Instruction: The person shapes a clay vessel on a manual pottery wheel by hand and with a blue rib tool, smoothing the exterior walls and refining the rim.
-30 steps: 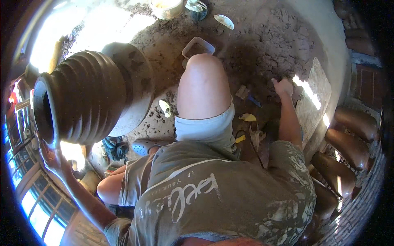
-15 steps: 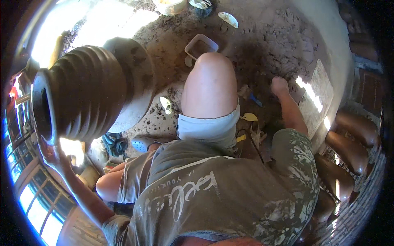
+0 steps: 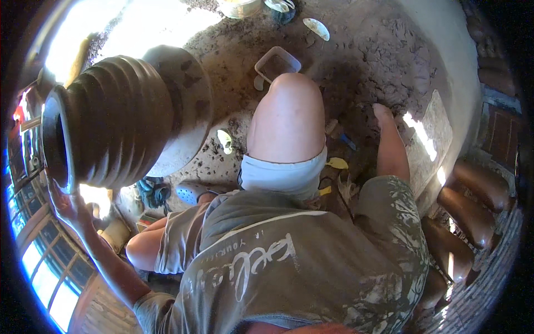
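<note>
A tall ribbed clay pot (image 3: 119, 119) rises at the left, its wide mouth toward me. Its base rests on a round wheel disc (image 3: 192, 106). My left hand (image 3: 71, 210) is at the pot's lip, with the fingers curled about the near edge and partly hidden by it. Far to the right, my right hand (image 3: 382, 113) reaches down to a spread of wet, lumpy clay (image 3: 397, 72). Its fingertips point into the clay and blend with it, so what they hold, if anything, does not show.
A rectangular frame-like piece (image 3: 280, 55) lies beyond my raised knee. Near the knee are a blue-handled tool (image 3: 347, 142) and a yellow scraper (image 3: 337, 163). Several brown clay vessels (image 3: 466, 209) line the right side. A pale bucket (image 3: 239, 8) stands at the far edge.
My right hand has shifted slightly right, from a rounded, closed shape to one with the fingers pointing at the clay. My left hand stays at the pot's lip.
</note>
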The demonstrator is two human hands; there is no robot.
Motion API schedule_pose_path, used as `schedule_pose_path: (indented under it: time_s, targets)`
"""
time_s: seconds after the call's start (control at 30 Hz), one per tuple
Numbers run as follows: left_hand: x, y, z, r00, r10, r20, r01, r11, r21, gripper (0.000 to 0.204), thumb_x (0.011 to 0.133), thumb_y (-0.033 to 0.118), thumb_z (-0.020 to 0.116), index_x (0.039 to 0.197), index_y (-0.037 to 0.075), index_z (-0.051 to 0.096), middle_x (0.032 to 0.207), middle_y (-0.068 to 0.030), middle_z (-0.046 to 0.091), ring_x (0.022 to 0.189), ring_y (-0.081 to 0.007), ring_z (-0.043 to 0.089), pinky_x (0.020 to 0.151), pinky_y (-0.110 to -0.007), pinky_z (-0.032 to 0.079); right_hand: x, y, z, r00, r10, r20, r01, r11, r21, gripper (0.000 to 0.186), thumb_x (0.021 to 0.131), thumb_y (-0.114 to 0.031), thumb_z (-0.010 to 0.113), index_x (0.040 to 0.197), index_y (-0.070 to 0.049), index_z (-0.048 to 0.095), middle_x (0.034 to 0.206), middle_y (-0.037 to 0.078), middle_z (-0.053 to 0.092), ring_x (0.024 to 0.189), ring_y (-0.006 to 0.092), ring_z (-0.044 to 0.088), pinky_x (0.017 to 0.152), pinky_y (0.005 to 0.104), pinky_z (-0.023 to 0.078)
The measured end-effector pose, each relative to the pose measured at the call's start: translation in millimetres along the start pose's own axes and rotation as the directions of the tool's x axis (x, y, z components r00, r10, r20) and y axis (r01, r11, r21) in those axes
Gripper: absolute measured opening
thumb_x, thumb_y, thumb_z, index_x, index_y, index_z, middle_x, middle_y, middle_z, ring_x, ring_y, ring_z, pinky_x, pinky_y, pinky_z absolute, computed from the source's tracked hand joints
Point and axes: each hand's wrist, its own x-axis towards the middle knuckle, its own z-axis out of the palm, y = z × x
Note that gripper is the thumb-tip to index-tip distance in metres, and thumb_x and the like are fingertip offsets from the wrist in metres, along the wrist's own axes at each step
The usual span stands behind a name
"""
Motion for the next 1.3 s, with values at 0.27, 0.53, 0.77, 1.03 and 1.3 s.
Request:
schedule_pose_path:
  time_s: [0.27,0.53,0.77,1.03,1.3]
  targets:
    - [1,-30,0,1.000,-0.006,0.022,0.006,1.000,-0.025,0.080,0.095,0.053,0.072,0.152,0.001,0.050,0.149,-0.0169,0.058,0.135,-0.0288,0.057,0.115,-0.044,0.043,0,9,-19,0.903,-0.307,0.301,0.427,0.553,-0.716,0.061,0.099,-0.047,0.053,0.128,0.005,0.066,0.135,0.029,0.063,0.126,0.0435,0.061,0.105,0.0504,0.050]
    - [-11,-38,-11,0.999,-0.025,-0.028,0.028,0.995,0.099,0.083,0.093,0.057,0.072,0.151,0.002,0.051,0.147,-0.0187,0.059,0.135,-0.0291,0.057,0.114,-0.048,0.044,-65,-26,-19,0.864,-0.430,0.260,0.464,0.483,-0.743,0.034,0.093,-0.028,0.065,0.104,0.002,0.077,0.111,0.027,0.073,0.108,0.0414,0.071,0.096,0.0493,0.057]
    - [-18,-38,-7,0.993,-0.094,0.066,0.098,0.992,-0.073,0.072,0.096,0.029,0.074,0.155,0.000,0.044,0.155,-0.0172,0.051,0.142,-0.0270,0.049,0.116,-0.042,0.040,-53,-16,-13,0.809,-0.470,0.353,0.525,0.306,-0.794,0.034,0.091,-0.028,0.066,0.101,0.003,0.077,0.110,0.027,0.073,0.105,0.0427,0.071,0.090,0.0504,0.059]
    - [-20,5,5,0.997,-0.074,0.022,0.077,0.983,-0.166,0.076,0.096,0.034,0.077,0.157,0.004,0.043,0.156,-0.0156,0.050,0.139,-0.0269,0.053,0.116,-0.043,0.042,-66,-37,-18,0.971,-0.058,0.232,0.061,0.998,-0.008,0.040,0.097,-0.036,0.063,0.069,-0.007,0.062,0.070,0.013,0.054,0.067,0.0261,0.058,0.065,0.0432,0.052]
    - [-24,1,11,0.998,-0.029,-0.056,0.043,0.957,0.285,0.055,0.084,0.008,0.080,0.136,0.001,0.062,0.130,-0.0178,0.069,0.120,-0.0289,0.066,0.101,-0.041,0.054,-29,8,33,0.850,-0.527,0.010,0.416,0.659,-0.626,0.046,0.104,-0.039,0.047,0.103,-0.003,0.075,0.105,0.025,0.072,0.101,0.0440,0.069,0.088,0.0549,0.056]
